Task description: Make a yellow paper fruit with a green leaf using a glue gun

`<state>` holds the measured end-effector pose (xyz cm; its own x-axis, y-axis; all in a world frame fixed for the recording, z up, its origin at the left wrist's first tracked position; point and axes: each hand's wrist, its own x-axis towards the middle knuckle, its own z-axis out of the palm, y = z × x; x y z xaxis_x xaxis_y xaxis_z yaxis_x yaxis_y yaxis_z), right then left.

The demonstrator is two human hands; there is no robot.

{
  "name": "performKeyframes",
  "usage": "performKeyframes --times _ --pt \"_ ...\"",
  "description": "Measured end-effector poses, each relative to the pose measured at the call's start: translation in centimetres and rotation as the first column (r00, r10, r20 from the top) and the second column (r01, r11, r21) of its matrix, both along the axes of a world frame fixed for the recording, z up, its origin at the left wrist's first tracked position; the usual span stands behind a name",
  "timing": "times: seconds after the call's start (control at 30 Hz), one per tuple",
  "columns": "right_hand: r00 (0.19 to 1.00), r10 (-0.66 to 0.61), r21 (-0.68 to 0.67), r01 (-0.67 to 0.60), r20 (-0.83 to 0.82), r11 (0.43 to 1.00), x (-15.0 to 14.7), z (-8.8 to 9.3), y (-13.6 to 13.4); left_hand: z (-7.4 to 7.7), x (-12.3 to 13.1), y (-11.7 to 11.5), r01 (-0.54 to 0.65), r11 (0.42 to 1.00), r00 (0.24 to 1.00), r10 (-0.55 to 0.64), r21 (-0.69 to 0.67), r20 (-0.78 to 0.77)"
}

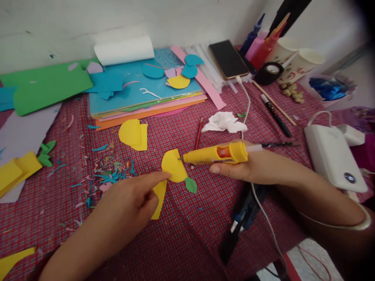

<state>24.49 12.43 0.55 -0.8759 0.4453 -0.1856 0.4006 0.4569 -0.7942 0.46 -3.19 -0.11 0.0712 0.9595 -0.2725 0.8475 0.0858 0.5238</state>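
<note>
My right hand (254, 167) is closed around a yellow hot glue gun (211, 154). The gun's metal nozzle points left and meets, or hovers just over, the right edge of a rounded yellow paper piece (173, 166). With its index finger stretched out, my left hand (131, 203) presses the lower left of that piece; its other fingers are curled beneath. A green paper leaf (191, 185) lies at the piece's lower right corner. Another yellow paper (159, 201) is partly covered by my left hand. Two overlapping yellow cut-outs (131, 134) lie farther back.
Paper scraps (114, 171) litter the checked cloth (181, 238). A blue tool with black handles (247, 210) lies below my right hand. A white cable (265, 218) runs past my wrist. Coloured sheets (123, 101), a phone (228, 58) and a white power bank (334, 156) surround the area.
</note>
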Motion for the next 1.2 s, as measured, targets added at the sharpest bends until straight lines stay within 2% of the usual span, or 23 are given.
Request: performKeyframes --times 0.17,0.43,0.77,1.07,1.2 --pt "0.998 -0.05 -0.005 0.049 -0.025 0.999 -0.6 -0.5 0.0 0.0 0.1 0.1 0.019 0.999 1.0 -0.018 0.05 -0.017" --pt "0.998 -0.047 0.005 0.047 -0.034 0.999 -1.3 -0.5 0.2 0.1 0.2 0.2 0.028 0.996 1.0 -0.027 0.081 -0.011" --pt "0.997 0.076 -0.115 -0.078 -0.019 0.99 0.0 0.9 0.2 0.0 0.1 0.1 0.017 0.998 1.0 -0.017 0.055 -0.005" --pt "0.985 0.168 -0.128 -0.161 0.044 0.979 0.8 1.6 0.3 -0.1 -0.2 -0.3 -0.002 1.0 1.0 0.002 0.017 0.005" --pt "0.987 0.16 -0.093 -0.156 0.035 0.983 0.8 1.4 0.2 -0.1 -0.1 -0.2 0.006 1.0 1.0 -0.006 0.013 0.003"
